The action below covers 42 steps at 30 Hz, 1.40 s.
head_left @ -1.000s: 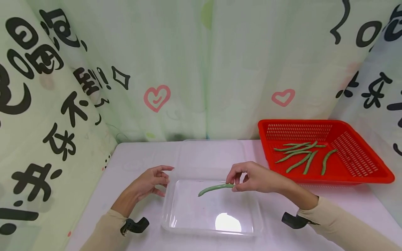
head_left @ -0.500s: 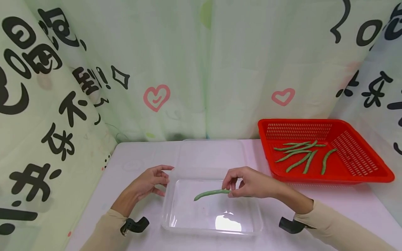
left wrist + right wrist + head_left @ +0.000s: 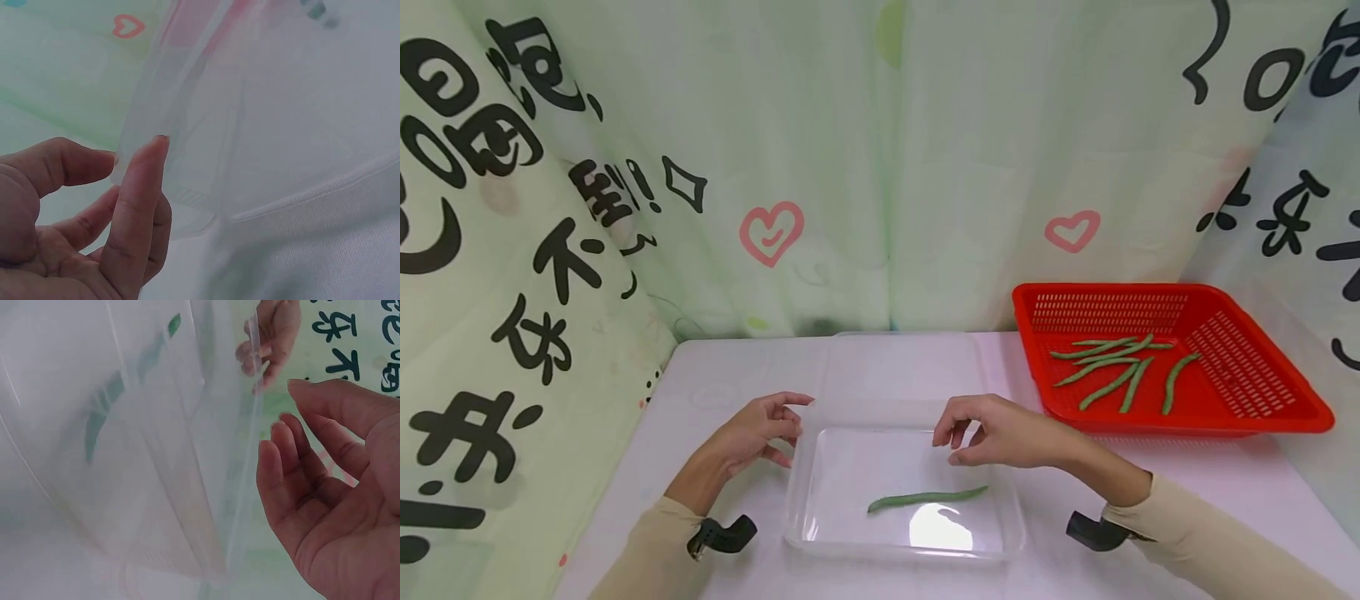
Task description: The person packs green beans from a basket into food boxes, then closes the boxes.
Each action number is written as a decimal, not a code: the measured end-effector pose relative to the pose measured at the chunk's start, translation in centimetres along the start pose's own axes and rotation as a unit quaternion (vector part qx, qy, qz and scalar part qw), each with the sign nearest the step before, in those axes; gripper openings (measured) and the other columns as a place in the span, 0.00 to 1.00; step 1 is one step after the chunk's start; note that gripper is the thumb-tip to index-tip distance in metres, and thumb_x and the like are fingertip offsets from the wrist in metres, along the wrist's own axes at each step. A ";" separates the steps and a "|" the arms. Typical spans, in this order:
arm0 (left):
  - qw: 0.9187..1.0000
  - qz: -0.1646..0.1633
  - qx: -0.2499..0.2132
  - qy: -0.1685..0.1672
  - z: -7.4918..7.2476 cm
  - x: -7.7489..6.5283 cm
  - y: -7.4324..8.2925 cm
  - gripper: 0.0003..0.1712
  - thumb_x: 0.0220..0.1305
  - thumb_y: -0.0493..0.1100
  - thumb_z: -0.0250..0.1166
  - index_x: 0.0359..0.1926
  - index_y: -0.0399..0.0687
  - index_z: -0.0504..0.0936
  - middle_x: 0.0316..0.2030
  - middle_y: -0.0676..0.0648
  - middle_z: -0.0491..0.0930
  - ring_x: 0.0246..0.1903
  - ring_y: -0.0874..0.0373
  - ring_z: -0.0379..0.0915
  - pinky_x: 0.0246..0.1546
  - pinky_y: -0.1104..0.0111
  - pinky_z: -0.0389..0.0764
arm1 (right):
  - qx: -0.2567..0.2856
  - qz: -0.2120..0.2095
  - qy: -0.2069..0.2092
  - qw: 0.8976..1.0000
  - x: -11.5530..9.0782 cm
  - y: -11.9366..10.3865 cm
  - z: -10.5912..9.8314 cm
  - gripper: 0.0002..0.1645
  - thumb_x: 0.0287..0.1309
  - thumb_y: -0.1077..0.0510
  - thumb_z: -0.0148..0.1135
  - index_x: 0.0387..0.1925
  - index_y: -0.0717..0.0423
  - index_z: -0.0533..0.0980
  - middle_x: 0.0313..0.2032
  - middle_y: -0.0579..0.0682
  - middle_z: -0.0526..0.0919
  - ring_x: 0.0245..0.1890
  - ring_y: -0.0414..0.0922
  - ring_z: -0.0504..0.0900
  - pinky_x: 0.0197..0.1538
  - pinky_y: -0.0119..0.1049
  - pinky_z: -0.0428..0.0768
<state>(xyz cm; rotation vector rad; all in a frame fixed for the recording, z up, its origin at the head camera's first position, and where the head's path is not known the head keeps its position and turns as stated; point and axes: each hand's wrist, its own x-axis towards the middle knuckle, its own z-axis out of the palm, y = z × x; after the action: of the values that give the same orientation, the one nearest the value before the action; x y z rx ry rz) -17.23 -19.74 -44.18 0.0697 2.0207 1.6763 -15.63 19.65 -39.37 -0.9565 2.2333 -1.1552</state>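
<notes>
A green bean [image 3: 927, 498] lies across the bottom of a clear plastic box [image 3: 904, 550]. Over the box's right part is my right hand [image 3: 996, 432], its fingers bent and apart from the thumb, holding nothing. The right wrist view shows this hand [image 3: 337, 481] beside the clear wall, with the bean [image 3: 97, 428] blurred through the plastic. My left hand [image 3: 751, 437] holds the box's left rim at the fingertips. Up close in the left wrist view, thumb and fingers of that hand [image 3: 103, 212] meet the edge of the clear wall [image 3: 200, 119].
A red perforated basket [image 3: 1288, 400] stands at the back right, with several green beans [image 3: 1108, 387] on its floor. A faint clear flat panel [image 3: 902, 358] lies behind the box on the white table [image 3: 737, 367]. Printed curtains [image 3: 850, 167] enclose the back and sides.
The right hand moved slightly left and down, then let go of the green bean, which dropped onto the box's bottom. The left hand stayed at the rim.
</notes>
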 end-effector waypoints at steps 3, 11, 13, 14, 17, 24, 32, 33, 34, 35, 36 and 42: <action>1.000 -0.004 -0.003 0.000 0.0 0.0 0.0 0.30 0.68 0.31 0.60 0.70 0.36 0.67 0.39 0.45 0.73 0.39 0.49 0.75 0.28 0.62 0.87 | -0.010 0.005 0.006 1.000 -0.6 0.1 -1.7 0.11 0.62 0.57 0.71 0.44 0.41 0.82 0.42 0.42 0.84 0.43 0.44 0.83 0.48 0.37 0.85; 1.000 -0.005 -0.005 -0.002 0.0 0.0 -0.1 0.31 0.68 0.31 0.60 0.71 0.37 0.67 0.40 0.44 0.72 0.41 0.47 0.75 0.28 0.62 0.87 | -0.057 0.023 0.060 0.996 -2.5 1.4 -7.1 0.12 0.62 0.53 0.71 0.47 0.45 0.82 0.42 0.43 0.85 0.43 0.43 0.85 0.49 0.36 0.85; 1.000 -0.006 -0.005 -0.002 -0.1 0.0 0.0 0.30 0.68 0.32 0.60 0.71 0.37 0.67 0.40 0.44 0.72 0.42 0.46 0.75 0.28 0.62 0.87 | -0.069 0.034 0.073 0.994 -3.0 1.9 -8.4 0.13 0.62 0.54 0.71 0.48 0.46 0.82 0.43 0.44 0.85 0.44 0.43 0.85 0.50 0.35 0.85; 1.000 -0.007 -0.004 -0.002 -0.1 0.0 0.0 0.30 0.68 0.32 0.60 0.71 0.37 0.67 0.40 0.45 0.72 0.41 0.46 0.75 0.28 0.62 0.87 | -0.074 0.040 0.079 0.993 -3.3 2.3 -8.9 0.14 0.61 0.55 0.72 0.48 0.47 0.82 0.43 0.44 0.85 0.45 0.43 0.85 0.50 0.35 0.85; 1.000 -0.008 -0.003 -0.004 -0.1 0.0 0.0 0.30 0.69 0.32 0.60 0.71 0.37 0.67 0.40 0.45 0.72 0.42 0.45 0.75 0.28 0.63 0.87 | -0.085 0.067 0.088 0.990 -4.0 3.1 -10.5 0.15 0.60 0.57 0.72 0.50 0.48 0.82 0.44 0.45 0.86 0.46 0.43 0.85 0.49 0.33 0.85; 1.000 -0.005 -0.006 -0.010 -0.1 0.0 -0.1 0.30 0.69 0.31 0.59 0.71 0.36 0.67 0.40 0.45 0.72 0.40 0.47 0.75 0.27 0.64 0.87 | -0.109 0.109 0.075 0.985 -5.5 4.7 -13.3 0.19 0.58 0.56 0.74 0.52 0.52 0.82 0.45 0.50 0.86 0.45 0.44 0.84 0.46 0.32 0.86; 1.000 -0.007 -0.006 -0.011 -0.2 0.2 -0.2 0.31 0.69 0.32 0.59 0.71 0.37 0.66 0.40 0.45 0.72 0.40 0.47 0.75 0.28 0.64 0.87 | -0.120 0.148 0.021 0.981 -6.8 7.5 -16.3 0.22 0.57 0.54 0.75 0.54 0.46 0.81 0.50 0.45 0.84 0.51 0.47 0.83 0.50 0.29 0.83; 1.000 -0.007 -0.006 -0.011 -0.2 0.2 -0.3 0.31 0.68 0.31 0.59 0.71 0.37 0.66 0.40 0.45 0.72 0.41 0.47 0.75 0.28 0.64 0.87 | -0.120 0.154 0.013 0.981 -6.9 7.7 -16.7 0.23 0.56 0.53 0.75 0.55 0.46 0.81 0.51 0.45 0.84 0.53 0.48 0.82 0.50 0.28 0.83; 1.000 -0.006 -0.006 -0.011 -0.2 0.2 -0.3 0.31 0.68 0.31 0.59 0.71 0.37 0.66 0.40 0.45 0.72 0.41 0.47 0.75 0.28 0.64 0.87 | -0.121 0.160 0.006 0.980 -7.0 8.0 -17.0 0.24 0.56 0.53 0.75 0.55 0.47 0.81 0.51 0.46 0.84 0.54 0.50 0.81 0.50 0.29 0.84; 1.000 -0.006 -0.006 -0.010 -0.2 0.2 -0.3 0.31 0.68 0.31 0.59 0.71 0.37 0.67 0.40 0.45 0.72 0.41 0.47 0.75 0.28 0.64 0.87 | -0.123 0.167 -0.002 0.978 -7.2 8.3 -17.3 0.25 0.56 0.53 0.75 0.56 0.47 0.81 0.52 0.47 0.84 0.55 0.51 0.81 0.50 0.30 0.84; 1.000 -0.006 -0.005 -0.010 -0.2 0.2 -0.3 0.31 0.68 0.31 0.59 0.71 0.37 0.67 0.40 0.45 0.72 0.41 0.47 0.75 0.28 0.64 0.87 | -0.128 0.177 -0.007 0.976 -7.3 8.6 -17.6 0.25 0.56 0.52 0.75 0.56 0.47 0.81 0.53 0.48 0.84 0.56 0.52 0.80 0.49 0.31 0.84; 1.000 -0.008 -0.003 -0.009 -0.3 0.3 -0.4 0.31 0.68 0.32 0.60 0.71 0.38 0.67 0.39 0.46 0.73 0.42 0.46 0.75 0.28 0.63 0.87 | -0.141 0.221 -0.019 0.965 -8.2 10.7 -19.0 0.30 0.55 0.52 0.75 0.59 0.51 0.80 0.58 0.56 0.81 0.61 0.59 0.75 0.46 0.37 0.87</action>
<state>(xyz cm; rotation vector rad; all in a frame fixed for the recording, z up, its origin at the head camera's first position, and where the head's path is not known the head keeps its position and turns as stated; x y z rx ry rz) -17.49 -20.01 -44.62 0.0662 1.9989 1.6666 -26.67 40.10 -37.25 -0.5238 2.4526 -0.6283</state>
